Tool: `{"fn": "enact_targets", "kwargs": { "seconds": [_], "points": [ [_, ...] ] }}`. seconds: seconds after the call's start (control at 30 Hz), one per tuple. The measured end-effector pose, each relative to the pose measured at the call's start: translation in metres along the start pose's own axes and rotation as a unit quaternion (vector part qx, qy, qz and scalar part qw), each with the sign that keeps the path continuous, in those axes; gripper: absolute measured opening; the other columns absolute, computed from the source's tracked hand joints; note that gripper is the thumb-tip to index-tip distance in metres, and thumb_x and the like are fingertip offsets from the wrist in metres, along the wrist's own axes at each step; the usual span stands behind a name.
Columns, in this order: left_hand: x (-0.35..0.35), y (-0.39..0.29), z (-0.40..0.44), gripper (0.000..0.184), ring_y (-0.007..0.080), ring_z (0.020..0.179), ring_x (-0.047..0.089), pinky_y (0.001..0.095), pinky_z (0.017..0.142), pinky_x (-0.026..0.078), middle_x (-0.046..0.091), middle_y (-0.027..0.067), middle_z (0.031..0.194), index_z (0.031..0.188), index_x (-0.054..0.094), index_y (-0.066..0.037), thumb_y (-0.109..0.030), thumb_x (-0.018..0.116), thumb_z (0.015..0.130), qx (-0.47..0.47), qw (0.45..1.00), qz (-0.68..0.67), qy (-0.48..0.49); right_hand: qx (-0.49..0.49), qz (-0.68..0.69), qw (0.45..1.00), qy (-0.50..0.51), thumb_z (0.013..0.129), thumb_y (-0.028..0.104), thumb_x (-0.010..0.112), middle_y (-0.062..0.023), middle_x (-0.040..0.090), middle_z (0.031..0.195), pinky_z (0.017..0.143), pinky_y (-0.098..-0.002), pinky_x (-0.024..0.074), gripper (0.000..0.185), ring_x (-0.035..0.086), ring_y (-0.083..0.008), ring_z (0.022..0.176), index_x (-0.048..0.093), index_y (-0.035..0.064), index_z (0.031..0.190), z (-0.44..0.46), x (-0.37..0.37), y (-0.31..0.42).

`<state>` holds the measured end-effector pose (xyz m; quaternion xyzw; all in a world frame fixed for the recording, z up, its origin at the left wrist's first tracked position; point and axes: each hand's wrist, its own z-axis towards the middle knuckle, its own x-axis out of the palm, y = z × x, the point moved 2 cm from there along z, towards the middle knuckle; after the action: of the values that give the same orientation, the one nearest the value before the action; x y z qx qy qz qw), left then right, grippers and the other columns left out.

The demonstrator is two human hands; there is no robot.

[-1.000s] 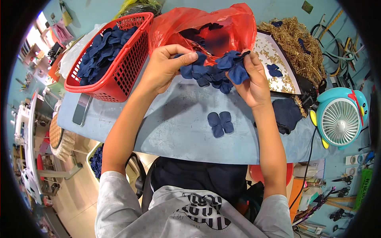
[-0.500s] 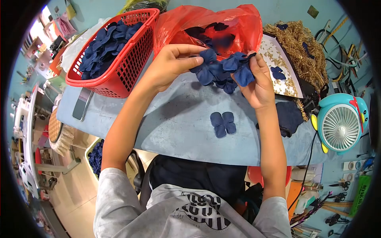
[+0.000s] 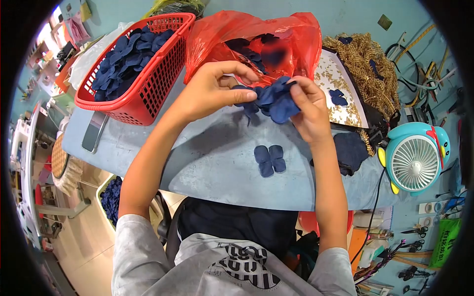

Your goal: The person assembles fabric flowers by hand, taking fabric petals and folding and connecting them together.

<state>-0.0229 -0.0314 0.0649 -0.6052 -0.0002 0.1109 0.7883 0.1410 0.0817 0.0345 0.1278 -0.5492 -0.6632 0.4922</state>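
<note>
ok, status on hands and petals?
Left hand at navy petals, grip unclear. Right hand pinching them. Four-petal piece lying on table. Red bag close beyond, not visibly blocking.

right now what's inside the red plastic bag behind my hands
Dark fabric pieces show in the mouth of the red plastic bag, one patch too blurred to identify. What lies beneath them is hidden, and your left hand covers part of the bag's near edge.

Pale blue wall [image 3: 340,22], beige tiled floor [image 3: 84,251], bright window [image 3: 53,24] far left
</note>
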Motion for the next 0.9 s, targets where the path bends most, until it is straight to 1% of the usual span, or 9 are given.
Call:
{"fn": "enact_targets", "kwargs": {
  "seconds": [0.2,0.37,0.47,0.6,0.67,0.73,0.77,0.87,0.9],
  "points": [
    [0.011,-0.005,-0.004,0.019,0.0064,0.058,0.048,0.0208,0.052,0.038,0.060,0.0027,0.077,0.089,0.064,-0.001,-0.006,0.069,0.071,0.216,0.941,0.257,-0.042,-0.006,-0.203,0.979,0.002,0.082,0.008,0.060,0.0033,0.055,0.071,0.056,-0.0171,0.0359,0.015,0.046,-0.0020,0.064,0.062,-0.0009,0.094,-0.002,0.013,-0.003],
    [0.002,-0.014,-0.007,0.011,0.0127,0.067,0.058,0.0238,0.053,0.044,0.061,0.0082,0.076,0.083,0.063,0.001,-0.002,0.065,0.073,0.237,0.913,0.283,-0.171,0.046,-0.175,0.983,-0.029,0.080,0.007,0.063,0.0010,0.055,0.066,0.047,-0.0177,0.0371,0.024,0.047,-0.0033,0.054,0.054,0.0002,0.102,-0.004,0.016,0.001],
    [-0.021,-0.057,-0.022,0.009,0.0285,0.066,0.058,0.0334,0.060,0.047,0.059,0.0128,0.077,0.082,0.061,0.000,-0.005,0.061,0.075,0.374,0.732,0.490,-0.289,0.071,-0.109,0.991,-0.036,0.078,0.009,0.065,-0.0032,0.058,0.064,0.040,-0.0196,0.0415,0.031,0.053,-0.0078,0.049,0.048,0.0015,0.103,-0.001,0.014,0.002],
    [-0.084,-0.107,-0.005,0.010,0.0213,0.066,0.059,0.0274,0.060,0.046,0.061,0.0111,0.075,0.085,0.063,-0.001,-0.007,0.059,0.079,0.263,0.621,0.655,-0.340,0.128,-0.065,0.990,-0.013,0.078,0.009,0.065,-0.0069,0.061,0.070,0.046,-0.0220,0.0489,0.031,0.060,-0.0130,0.056,0.047,0.0002,0.102,-0.003,0.009,-0.002],
    [-0.129,-0.103,0.031,0.016,0.0206,0.066,0.060,0.0279,0.059,0.046,0.063,0.0107,0.074,0.089,0.062,0.000,-0.013,0.058,0.081,0.148,0.763,0.546,-0.311,0.136,-0.060,0.989,-0.010,0.079,0.008,0.064,-0.0078,0.061,0.072,0.051,-0.0230,0.0513,0.030,0.061,-0.0132,0.058,0.047,-0.0001,0.102,-0.003,0.011,-0.006],
    [-0.175,-0.084,0.066,0.021,0.0217,0.066,0.061,0.0313,0.060,0.047,0.064,0.0129,0.075,0.091,0.062,0.001,-0.017,0.058,0.082,-0.004,0.797,0.583,-0.156,0.126,-0.056,0.990,0.003,0.080,0.006,0.061,-0.0075,0.061,0.078,0.057,-0.0241,0.0521,0.028,0.061,-0.0125,0.066,0.047,-0.0002,0.104,-0.003,0.015,-0.009],
    [-0.183,-0.074,0.069,0.021,0.0245,0.071,0.061,0.0343,0.066,0.047,0.064,0.0146,0.080,0.090,0.063,0.001,-0.018,0.059,0.081,0.025,0.713,0.694,-0.096,0.120,-0.056,0.991,0.008,0.081,0.005,0.060,-0.0074,0.061,0.080,0.060,-0.0246,0.0526,0.028,0.061,-0.0121,0.070,0.047,-0.0003,0.105,-0.003,0.015,-0.009],
    [-0.137,-0.072,0.053,0.017,0.0301,0.074,0.059,0.0390,0.066,0.046,0.061,0.0140,0.080,0.083,0.062,-0.004,-0.018,0.059,0.076,0.267,0.535,0.767,-0.235,0.092,-0.081,0.992,0.008,0.081,0.003,0.058,-0.0068,0.061,0.083,0.065,-0.0241,0.0517,0.028,0.060,-0.0103,0.075,0.047,0.0000,0.107,-0.002,0.012,-0.006],
    [-0.106,-0.082,0.044,0.016,0.0297,0.076,0.059,0.0390,0.066,0.046,0.061,0.0138,0.080,0.083,0.062,-0.003,-0.017,0.059,0.076,0.298,0.610,0.698,-0.228,0.084,-0.082,0.993,0.004,0.081,0.003,0.059,-0.0065,0.061,0.082,0.062,-0.0232,0.0506,0.028,0.060,-0.0101,0.072,0.048,0.0000,0.107,-0.002,0.012,-0.004]
  ]
}}
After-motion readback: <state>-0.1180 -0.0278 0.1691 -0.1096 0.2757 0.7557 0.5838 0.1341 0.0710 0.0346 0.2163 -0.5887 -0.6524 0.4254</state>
